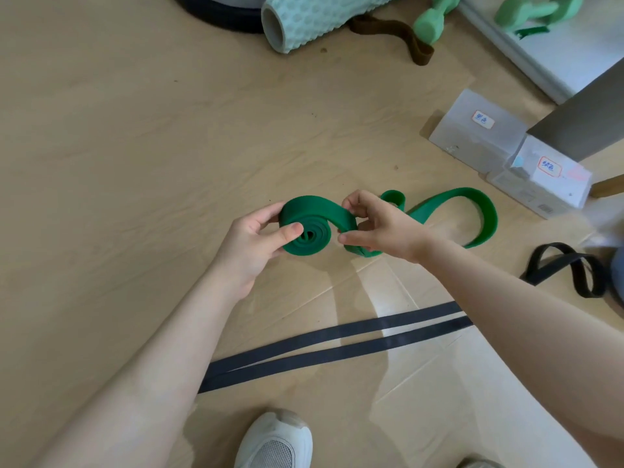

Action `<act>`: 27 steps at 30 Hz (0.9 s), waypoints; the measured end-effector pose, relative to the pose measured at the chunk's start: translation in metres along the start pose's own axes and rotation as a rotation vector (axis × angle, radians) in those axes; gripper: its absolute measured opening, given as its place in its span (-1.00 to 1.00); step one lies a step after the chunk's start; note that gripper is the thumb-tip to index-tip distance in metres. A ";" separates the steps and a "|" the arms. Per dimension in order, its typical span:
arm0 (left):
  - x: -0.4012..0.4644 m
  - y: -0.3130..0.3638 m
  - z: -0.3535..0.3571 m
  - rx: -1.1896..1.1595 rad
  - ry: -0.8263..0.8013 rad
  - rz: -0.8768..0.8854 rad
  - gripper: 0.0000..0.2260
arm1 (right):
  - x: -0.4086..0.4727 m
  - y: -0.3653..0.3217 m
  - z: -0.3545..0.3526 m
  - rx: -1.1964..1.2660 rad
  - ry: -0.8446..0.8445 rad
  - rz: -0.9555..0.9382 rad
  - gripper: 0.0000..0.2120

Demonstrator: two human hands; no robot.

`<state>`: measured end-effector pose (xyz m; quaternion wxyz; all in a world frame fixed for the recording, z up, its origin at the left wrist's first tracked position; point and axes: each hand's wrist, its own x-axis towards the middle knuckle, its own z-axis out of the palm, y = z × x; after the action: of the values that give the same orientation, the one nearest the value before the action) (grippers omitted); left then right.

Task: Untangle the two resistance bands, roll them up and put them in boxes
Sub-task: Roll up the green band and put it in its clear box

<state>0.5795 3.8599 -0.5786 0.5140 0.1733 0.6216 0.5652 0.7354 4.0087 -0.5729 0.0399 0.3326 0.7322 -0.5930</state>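
Observation:
The green resistance band (317, 217) is partly rolled into a coil held above the floor. My left hand (256, 241) grips the coil, thumb pressed on its face near the centre. My right hand (378, 228) pinches the band just right of the coil. The loose green tail loops off to the right over the floor. The black resistance band (337, 346) lies flat on the floor below my arms, its far end looped at the right. Two translucent boxes with handwritten labels, one (479, 130) behind the other (543, 177), stand at the right.
A mint foam roller (324, 18), a brown strap (388, 32) and green dumbbells (432, 18) lie at the top. A grey panel (580, 119) leans beside the boxes. My white shoe (277, 440) is at the bottom.

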 end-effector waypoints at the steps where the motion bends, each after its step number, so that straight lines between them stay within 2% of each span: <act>1: 0.001 -0.002 0.000 -0.043 0.015 -0.018 -0.75 | -0.002 -0.001 -0.002 -0.042 0.038 -0.013 -0.64; 4: 0.007 -0.005 0.008 -0.174 0.026 -0.109 -0.77 | -0.006 -0.004 -0.007 -0.343 0.148 -0.067 -0.65; 6: 0.008 -0.007 0.015 -0.220 0.011 -0.146 -0.79 | -0.011 -0.002 -0.009 -0.434 0.204 -0.067 -0.68; 9: 0.010 -0.005 0.022 -0.229 -0.048 -0.163 -0.76 | -0.018 0.003 -0.008 -0.280 0.198 -0.048 -0.68; 13: 0.010 -0.003 0.028 -0.167 -0.136 -0.143 -0.79 | -0.026 0.013 0.001 -0.298 0.281 -0.080 -0.58; 17: 0.008 -0.003 0.031 -0.129 -0.146 -0.156 -0.84 | -0.035 0.019 -0.004 -0.316 0.256 -0.104 -0.54; 23: 0.006 -0.003 0.042 -0.015 -0.161 -0.157 -0.83 | -0.053 0.021 -0.042 -0.276 0.146 -0.095 -0.86; 27: 0.006 -0.006 0.058 -0.051 -0.126 -0.204 -0.87 | -0.066 0.029 -0.037 -0.076 0.114 -0.070 -0.97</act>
<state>0.6278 3.8936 -0.5764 0.6110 0.1312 0.5877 0.5138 0.8145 4.0146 -0.5562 -0.0100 0.3383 0.7663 -0.5461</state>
